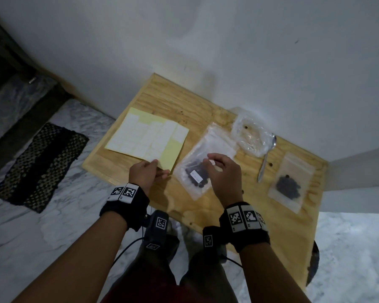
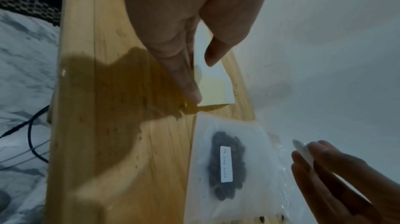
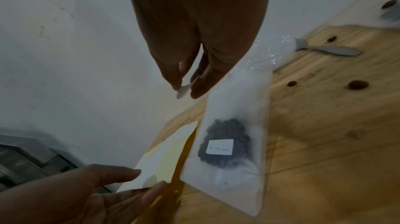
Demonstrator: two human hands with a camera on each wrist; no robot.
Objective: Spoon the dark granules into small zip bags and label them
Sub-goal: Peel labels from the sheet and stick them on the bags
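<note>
On the wooden table [image 1: 228,211] lies a small zip bag [image 1: 197,189] of dark granules with a written white label [image 3: 219,146] stuck on it. My right hand [image 1: 208,160] hovers just above this bag and pinches a small blank label [image 3: 181,92] between thumb and fingertip. My left hand [image 1: 160,171] pinches the near corner of the yellow label sheet [image 1: 147,138], which lies to the left of the bag. A second zip bag [image 1: 290,184] with granules lies at the right, with no label visible on it. The metal spoon [image 1: 265,162] rests between the two bags.
A crumpled clear plastic bag [image 1: 249,136] lies at the back by the white wall. Stray granules [image 1: 271,165] dot the wood near the spoon. The table's near edge runs just in front of my wrists. A dark patterned mat [image 1: 39,165] lies on the marble floor to the left.
</note>
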